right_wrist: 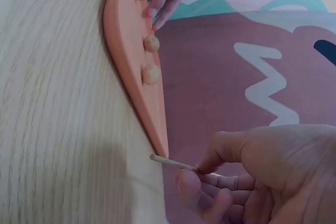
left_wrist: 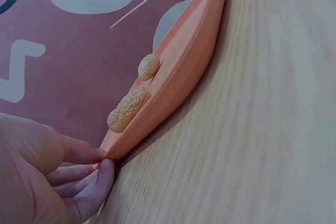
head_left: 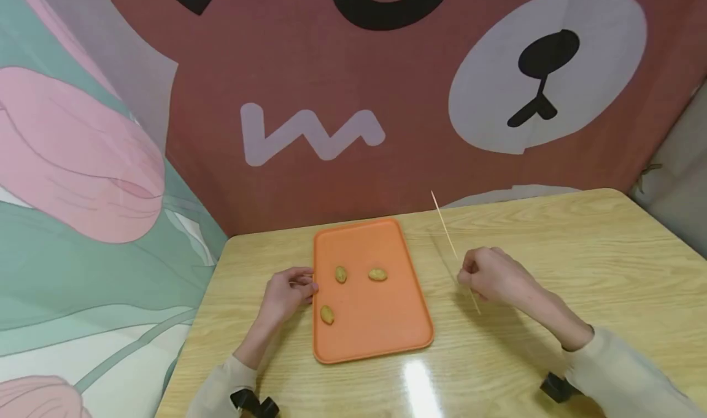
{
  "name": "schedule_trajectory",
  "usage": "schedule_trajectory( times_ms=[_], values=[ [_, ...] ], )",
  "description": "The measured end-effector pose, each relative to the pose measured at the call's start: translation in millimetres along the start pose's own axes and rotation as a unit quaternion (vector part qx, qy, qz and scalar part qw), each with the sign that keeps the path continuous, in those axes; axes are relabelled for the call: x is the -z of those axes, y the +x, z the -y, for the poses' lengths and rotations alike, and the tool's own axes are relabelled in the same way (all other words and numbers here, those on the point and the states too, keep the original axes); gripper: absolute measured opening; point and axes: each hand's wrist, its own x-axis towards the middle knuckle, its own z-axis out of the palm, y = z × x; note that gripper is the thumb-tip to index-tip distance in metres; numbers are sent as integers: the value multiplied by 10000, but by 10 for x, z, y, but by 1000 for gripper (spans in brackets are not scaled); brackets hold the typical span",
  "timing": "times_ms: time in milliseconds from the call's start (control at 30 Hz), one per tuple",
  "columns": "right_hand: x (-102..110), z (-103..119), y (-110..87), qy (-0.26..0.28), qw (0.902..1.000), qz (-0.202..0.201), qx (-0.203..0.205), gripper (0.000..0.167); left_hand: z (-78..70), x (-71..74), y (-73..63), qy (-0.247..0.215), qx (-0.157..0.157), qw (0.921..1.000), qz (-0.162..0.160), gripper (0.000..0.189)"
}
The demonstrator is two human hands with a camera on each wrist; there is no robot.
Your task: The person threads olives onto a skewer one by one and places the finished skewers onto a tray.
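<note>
An orange tray [head_left: 359, 332] lies on the table with three unshelled peanuts on it: one peanut [head_left: 340, 274] at the left, another [head_left: 378, 274] to its right, and a third [head_left: 327, 315] nearer the front left. My left hand [head_left: 284, 293] pinches the tray's left rim; in the left wrist view, the thumb and forefinger meet at the tray's edge. To the right of the tray, my right hand [head_left: 494, 275] pinches a thin wooden skewer [head_left: 444, 224] between thumb and fingers. The skewer slants above the tabletop, apart from the peanuts, its shadow falling on the wood.
The light wooden table [head_left: 596, 252] meets a fabric backdrop [head_left: 309, 188] with a bear picture at its far edge. A floral cloth [head_left: 110, 283] hangs on the left. Black camera mounts [head_left: 558, 387] sit at both wrists.
</note>
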Motion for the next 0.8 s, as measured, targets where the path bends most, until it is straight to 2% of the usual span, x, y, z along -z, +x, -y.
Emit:
schedule_trajectory(
  times_ms=[233,367,500,633,800],
  values=[
    [64,125,-92,-139,9993,12,356,11,18,3,10,-160,109,9998,34,33],
    [83,188,-136,-91,9976,212,657,10,9,19,3,-148,125,9998,23,32],
    [98,230,-179,49,9935,459,1036,11,-3,23,1,-160,139,9998,34,32],
    [111,246,-205,136,9890,533,1374,12,-18,17,-2,-189,164,9997,69,33],
    [110,231,-207,346,9841,660,1614,14,-40,9,-2,-234,188,9995,99,34]
  ],
)
